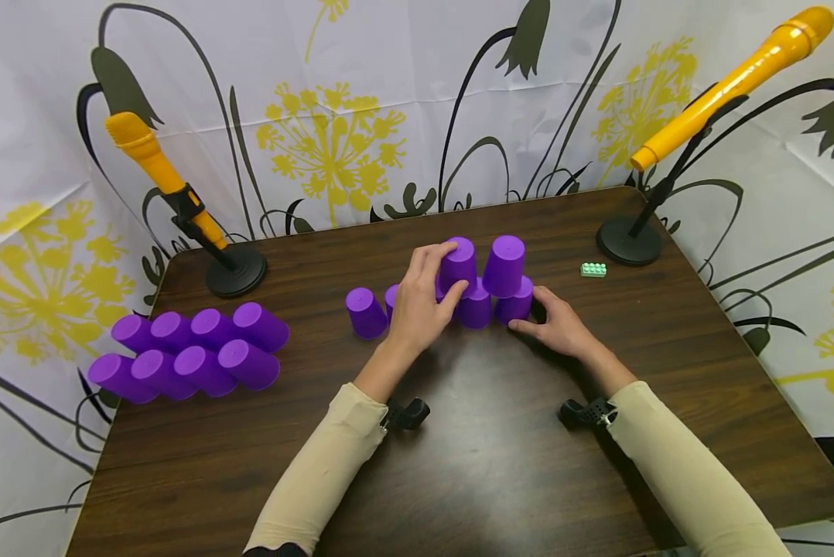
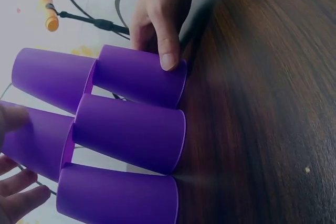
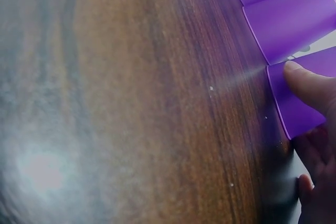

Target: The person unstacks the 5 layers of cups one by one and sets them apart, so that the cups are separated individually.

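Fingers (image 1: 436,259) of the left hand (image 1: 417,305) curl round the left top cup (image 1: 458,264), thumb on its near side, gripping it. That cup stands upside down on the bottom row of the stack, at the middle of the counter (image 1: 487,449). Right hand (image 1: 559,325) lies at the right end of the row, its thumb (image 3: 310,85) pressed against the end cup (image 1: 515,302) near the rim and its other fingers bent round the cup's right side, a light hold. The left wrist view shows the same thumb on that cup (image 2: 140,75).

A second top cup (image 1: 504,264) stands just right of the gripped one, apart from both hands. A middle cup (image 1: 474,308) sits in the row beneath them. A lone cup (image 1: 365,312) stands upside down just left of the left hand.

Two rows of nested cups (image 1: 190,352) lie on their sides at the left edge. A green brick (image 1: 593,269) lies at the far right, near a black stand (image 1: 629,241) bearing a yellow microphone (image 1: 733,81). Another such microphone (image 1: 159,174) stands at the far left.
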`<state>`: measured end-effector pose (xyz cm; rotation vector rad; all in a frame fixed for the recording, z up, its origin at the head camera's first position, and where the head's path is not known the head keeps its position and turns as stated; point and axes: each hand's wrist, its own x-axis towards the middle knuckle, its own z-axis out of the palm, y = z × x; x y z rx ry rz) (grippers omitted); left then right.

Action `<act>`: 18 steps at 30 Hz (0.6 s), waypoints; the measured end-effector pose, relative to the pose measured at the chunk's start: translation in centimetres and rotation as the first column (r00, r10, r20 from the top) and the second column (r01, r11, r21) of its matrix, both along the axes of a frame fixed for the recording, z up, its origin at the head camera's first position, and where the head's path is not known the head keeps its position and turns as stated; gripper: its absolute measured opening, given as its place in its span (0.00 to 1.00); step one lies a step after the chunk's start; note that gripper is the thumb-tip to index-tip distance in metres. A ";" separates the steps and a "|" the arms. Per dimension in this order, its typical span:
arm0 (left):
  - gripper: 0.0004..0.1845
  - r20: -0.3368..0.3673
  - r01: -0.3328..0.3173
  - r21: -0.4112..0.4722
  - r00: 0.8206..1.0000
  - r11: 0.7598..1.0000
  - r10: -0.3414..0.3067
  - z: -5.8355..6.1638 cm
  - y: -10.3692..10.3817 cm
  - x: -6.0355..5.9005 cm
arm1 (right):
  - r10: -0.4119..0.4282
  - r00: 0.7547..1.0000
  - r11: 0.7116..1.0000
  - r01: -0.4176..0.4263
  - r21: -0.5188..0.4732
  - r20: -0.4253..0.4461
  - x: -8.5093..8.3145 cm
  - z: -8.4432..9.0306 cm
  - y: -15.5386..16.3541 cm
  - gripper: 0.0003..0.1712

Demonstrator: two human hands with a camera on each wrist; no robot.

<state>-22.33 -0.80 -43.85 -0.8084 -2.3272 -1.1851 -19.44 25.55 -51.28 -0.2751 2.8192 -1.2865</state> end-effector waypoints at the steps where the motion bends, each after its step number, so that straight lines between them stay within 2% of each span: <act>1: 0.29 0.002 -0.002 0.001 1.000 1.000 0.002 0.0 0.0 0.0 | 0.001 1.000 1.000 -0.001 0.001 -0.001 0.0 0.0 0.0 0.39; 6: 0.29 0.004 -0.001 0.027 1.000 1.000 0.001 0.2 -0.4 0.3 | 0.000 1.000 1.000 0.000 0.005 -0.003 0.0 -0.1 0.0 0.40; 10: 0.28 -0.011 -0.004 0.065 1.000 0.998 0.005 0.9 -1.8 1.4 | 0.000 1.000 1.000 0.000 0.007 -0.005 0.0 -0.1 0.0 0.40; 14: 0.28 -0.036 -0.026 0.097 0.999 0.995 0.029 1.9 -4.4 3.4 | 0.000 1.000 1.000 0.000 0.004 -0.001 -0.1 -0.1 0.1 0.40; 18: 0.29 -0.054 -0.075 0.112 0.995 0.991 0.081 2.8 -8.4 6.2 | -0.001 1.000 1.000 0.001 0.007 0.004 -0.1 -0.1 0.1 0.40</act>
